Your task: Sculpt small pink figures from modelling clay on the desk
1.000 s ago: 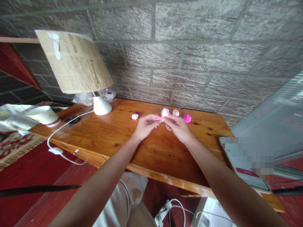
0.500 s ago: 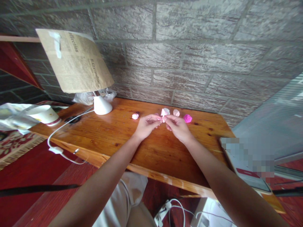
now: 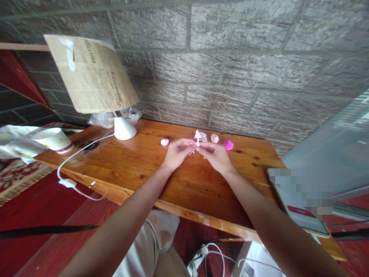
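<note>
Between my fingertips stands a small pink mushroom-shaped figure [image 3: 197, 135], its pointed cap up and its stem low. My left hand [image 3: 177, 153] is closed, pinching at its base from the left. From the right, my right hand [image 3: 215, 154] pinches the same base. The fingers partly hide the bottom and a bit of pink material there. Just behind lie a whitish lump [image 3: 203, 137] and a pale pink lump [image 3: 214, 138]. A bright magenta lump [image 3: 228, 145] rests right of my right hand, and a light pink lump [image 3: 164, 142] left of my left hand.
The wooden table [image 3: 144, 157] backs onto a stone-block wall [image 3: 207, 69]. A lamp with a newsprint shade [image 3: 95, 77] stands at the left, near scissors [image 3: 88, 146] and a paper cup [image 3: 53, 139]. Its white cord [image 3: 75, 156] hangs over the front edge. A flat device [image 3: 305, 215] lies at right.
The pink figure now stands upright with its mushroom shape showing above the fingers; before, it was tilted and overlapped the whitish lump. Both hands have shifted only slightly.
</note>
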